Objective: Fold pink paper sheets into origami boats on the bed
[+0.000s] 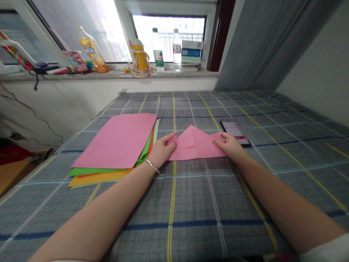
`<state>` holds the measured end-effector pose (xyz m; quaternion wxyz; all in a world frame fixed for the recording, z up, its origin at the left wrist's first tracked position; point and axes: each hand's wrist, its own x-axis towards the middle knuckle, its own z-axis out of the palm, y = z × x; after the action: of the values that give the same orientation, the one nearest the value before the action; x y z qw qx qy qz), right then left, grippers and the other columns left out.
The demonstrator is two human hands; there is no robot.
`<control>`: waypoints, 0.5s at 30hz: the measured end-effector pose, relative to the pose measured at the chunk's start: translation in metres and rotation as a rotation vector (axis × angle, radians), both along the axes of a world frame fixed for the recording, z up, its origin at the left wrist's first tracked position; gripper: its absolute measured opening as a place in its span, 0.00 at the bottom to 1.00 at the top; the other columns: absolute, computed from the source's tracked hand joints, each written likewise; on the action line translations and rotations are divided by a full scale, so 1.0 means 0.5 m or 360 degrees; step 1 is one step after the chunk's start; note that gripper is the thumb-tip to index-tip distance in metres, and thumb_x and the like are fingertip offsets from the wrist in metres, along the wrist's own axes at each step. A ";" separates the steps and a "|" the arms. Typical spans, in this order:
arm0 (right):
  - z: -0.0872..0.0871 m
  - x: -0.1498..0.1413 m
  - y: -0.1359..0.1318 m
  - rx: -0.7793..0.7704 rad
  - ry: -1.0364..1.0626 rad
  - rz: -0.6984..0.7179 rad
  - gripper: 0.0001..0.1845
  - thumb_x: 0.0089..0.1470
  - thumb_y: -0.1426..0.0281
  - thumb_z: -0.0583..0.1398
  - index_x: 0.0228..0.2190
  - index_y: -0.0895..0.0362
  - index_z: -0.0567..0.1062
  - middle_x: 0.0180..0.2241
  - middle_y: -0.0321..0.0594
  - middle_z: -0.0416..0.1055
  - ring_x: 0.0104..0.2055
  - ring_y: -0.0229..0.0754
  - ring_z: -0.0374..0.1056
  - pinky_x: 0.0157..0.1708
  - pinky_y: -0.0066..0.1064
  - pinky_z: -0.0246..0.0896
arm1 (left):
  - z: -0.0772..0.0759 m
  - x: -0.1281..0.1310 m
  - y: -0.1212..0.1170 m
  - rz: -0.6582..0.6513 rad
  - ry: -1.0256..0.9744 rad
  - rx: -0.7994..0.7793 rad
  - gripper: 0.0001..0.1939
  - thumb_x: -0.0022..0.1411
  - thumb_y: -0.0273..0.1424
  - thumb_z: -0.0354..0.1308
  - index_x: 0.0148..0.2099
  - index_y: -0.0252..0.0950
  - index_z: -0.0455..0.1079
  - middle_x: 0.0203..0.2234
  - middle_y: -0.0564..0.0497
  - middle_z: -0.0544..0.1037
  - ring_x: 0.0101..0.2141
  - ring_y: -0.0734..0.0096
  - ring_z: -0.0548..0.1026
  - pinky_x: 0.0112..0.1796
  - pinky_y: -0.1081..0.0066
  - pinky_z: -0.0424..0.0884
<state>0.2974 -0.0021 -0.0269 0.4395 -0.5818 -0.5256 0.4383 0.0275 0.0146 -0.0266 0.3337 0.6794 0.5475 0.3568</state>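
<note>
We saw a folded pink paper point(195, 147) lying between the two hands, on a checked bedsheet point(191, 203). Its long axis ran from left to right across the front of the body, and a small flap sat near its middle, under a peak that pointed away from us. The left hand point(162, 150) was at the left end of this paper and the right hand point(229, 144) was at the right end, so the paper lay straight ahead of both, and neither hand was clearly nearer. The hands were well apart and both lay open on the paper, pressing it from above; we could not see any pinch. A bangle point(151, 166) was around the left wrist. Just left of the left hand lay a stack of coloured paper point(114, 142) with a pink sheet on top. Just beyond the right hand lay a phone point(235, 133), and far beyond both hands stood bottles point(158, 51) on a window sill point(109, 75).
</note>
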 end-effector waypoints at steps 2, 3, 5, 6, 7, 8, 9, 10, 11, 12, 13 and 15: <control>-0.002 0.003 0.000 -0.0099 -0.0040 0.0075 0.14 0.47 0.67 0.62 0.38 0.55 0.71 0.27 0.37 0.76 0.25 0.41 0.71 0.23 0.29 0.64 | 0.012 -0.001 -0.006 -0.0016 0.0104 -0.0059 0.28 0.56 0.31 0.53 0.60 0.38 0.67 0.27 0.54 0.76 0.19 0.77 0.62 0.23 0.76 0.60; -0.003 0.005 0.000 -0.0131 -0.0075 0.0104 0.15 0.47 0.68 0.62 0.40 0.56 0.71 0.26 0.36 0.75 0.24 0.40 0.70 0.22 0.28 0.62 | 0.018 -0.001 -0.009 -0.0035 0.0146 -0.0062 0.29 0.55 0.30 0.53 0.60 0.38 0.67 0.29 0.53 0.76 0.20 0.77 0.62 0.23 0.76 0.60; -0.006 0.009 0.001 -0.0159 -0.0199 0.0141 0.17 0.47 0.69 0.61 0.41 0.56 0.71 0.24 0.35 0.74 0.22 0.38 0.68 0.21 0.27 0.59 | 0.025 -0.002 -0.011 -0.0075 0.0249 -0.0062 0.30 0.54 0.29 0.53 0.60 0.38 0.66 0.30 0.53 0.76 0.21 0.76 0.64 0.25 0.76 0.61; -0.007 0.011 0.002 -0.0164 -0.0285 0.0143 0.17 0.47 0.69 0.62 0.41 0.57 0.71 0.23 0.35 0.73 0.22 0.37 0.67 0.20 0.26 0.58 | 0.027 -0.002 -0.011 -0.0086 0.0315 -0.0062 0.30 0.53 0.29 0.53 0.60 0.39 0.66 0.29 0.53 0.75 0.22 0.75 0.65 0.25 0.76 0.61; -0.009 0.012 0.002 -0.0161 -0.0376 0.0142 0.16 0.47 0.70 0.62 0.40 0.57 0.71 0.23 0.34 0.72 0.21 0.36 0.66 0.19 0.25 0.56 | 0.026 -0.003 -0.010 -0.0095 0.0388 -0.0061 0.30 0.53 0.29 0.53 0.61 0.39 0.66 0.27 0.54 0.75 0.23 0.74 0.66 0.26 0.76 0.62; -0.010 0.014 0.003 -0.0146 -0.0462 0.0142 0.15 0.47 0.70 0.62 0.39 0.57 0.71 0.22 0.34 0.71 0.21 0.36 0.66 0.19 0.25 0.55 | 0.024 -0.003 -0.009 -0.0105 0.0459 -0.0053 0.31 0.53 0.29 0.53 0.61 0.40 0.65 0.26 0.54 0.74 0.24 0.73 0.66 0.26 0.75 0.62; -0.011 0.015 0.003 -0.0113 -0.0540 0.0139 0.14 0.47 0.70 0.61 0.38 0.57 0.72 0.22 0.34 0.71 0.21 0.36 0.65 0.19 0.25 0.55 | 0.022 -0.003 -0.008 -0.0114 0.0527 -0.0031 0.31 0.54 0.29 0.53 0.62 0.40 0.64 0.26 0.54 0.74 0.24 0.72 0.67 0.27 0.75 0.62; -0.013 0.016 0.003 -0.0067 -0.0611 0.0132 0.13 0.46 0.69 0.61 0.37 0.57 0.72 0.22 0.34 0.71 0.21 0.36 0.65 0.19 0.26 0.55 | 0.019 -0.003 -0.008 -0.0128 0.0592 0.0004 0.31 0.54 0.30 0.53 0.62 0.41 0.64 0.26 0.54 0.74 0.25 0.71 0.68 0.27 0.74 0.63; -0.013 0.017 0.003 -0.0016 -0.0683 0.0127 0.12 0.46 0.68 0.61 0.36 0.57 0.72 0.22 0.35 0.71 0.21 0.37 0.65 0.19 0.26 0.55 | 0.016 -0.003 -0.007 -0.0148 0.0659 0.0046 0.31 0.54 0.30 0.52 0.62 0.42 0.63 0.26 0.53 0.75 0.25 0.71 0.69 0.28 0.73 0.63; -0.014 0.017 0.003 0.0040 -0.0764 0.0127 0.11 0.46 0.67 0.61 0.34 0.56 0.72 0.21 0.35 0.71 0.21 0.38 0.66 0.19 0.27 0.55 | 0.014 -0.003 -0.008 -0.0171 0.0731 0.0090 0.30 0.55 0.31 0.52 0.62 0.42 0.63 0.26 0.53 0.75 0.25 0.70 0.70 0.28 0.73 0.64; -0.014 0.018 0.002 0.0101 -0.0855 0.0129 0.10 0.46 0.66 0.61 0.33 0.56 0.72 0.22 0.36 0.71 0.22 0.40 0.66 0.20 0.28 0.56 | 0.013 -0.002 -0.009 -0.0193 0.0807 0.0136 0.29 0.56 0.31 0.52 0.62 0.42 0.64 0.26 0.53 0.75 0.25 0.69 0.71 0.29 0.72 0.64; -0.014 0.018 0.000 0.0228 -0.1050 0.0133 0.10 0.46 0.65 0.61 0.32 0.56 0.73 0.24 0.38 0.73 0.24 0.42 0.68 0.22 0.30 0.58 | 0.013 0.001 -0.012 -0.0223 0.0973 0.0239 0.27 0.58 0.32 0.51 0.61 0.41 0.65 0.25 0.52 0.76 0.26 0.66 0.72 0.30 0.70 0.64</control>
<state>0.3063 -0.0019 -0.0341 0.2672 -0.6379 -0.6923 0.2061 0.0279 0.0086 -0.0202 0.1264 0.8138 0.5466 0.1517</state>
